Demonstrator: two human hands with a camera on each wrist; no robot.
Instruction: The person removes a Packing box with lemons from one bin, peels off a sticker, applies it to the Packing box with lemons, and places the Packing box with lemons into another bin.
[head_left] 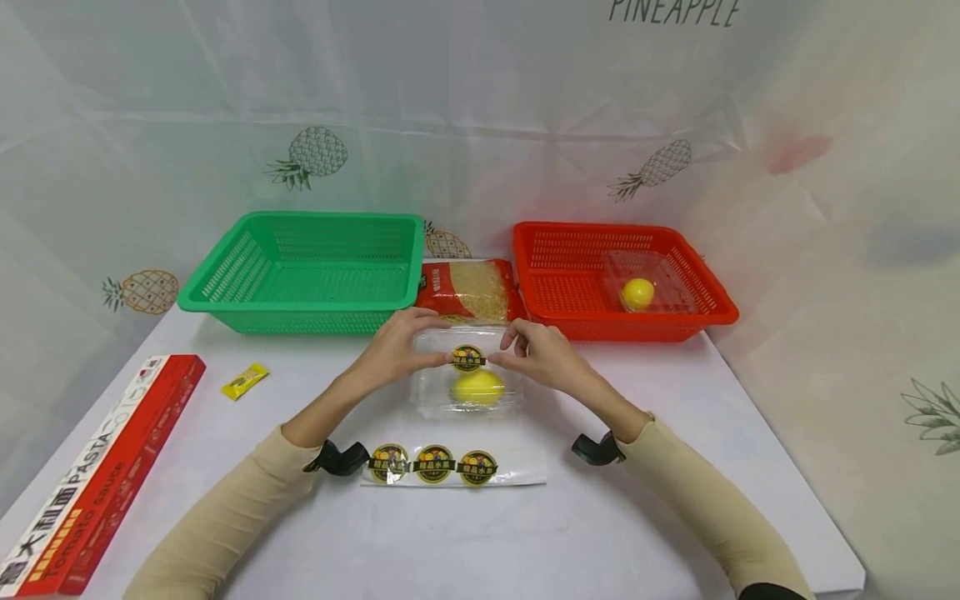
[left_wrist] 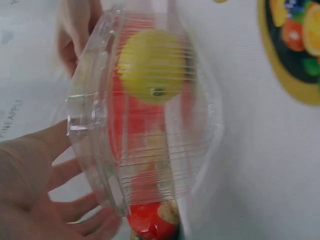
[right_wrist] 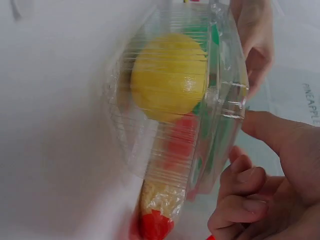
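While the thumbs of the left hand and right hand touch opposite edges of a round label on a clear container, the left fingers stand apart and the right fingers bend loosely, apart from their thumb. The container, enclosing a yellow fruit, lies on the bench before a red bag between green and red baskets.

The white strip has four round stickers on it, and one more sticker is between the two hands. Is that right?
Not quite: the head view shows three round stickers on the white strip, not four. One more sticker is between the left hand and right hand.
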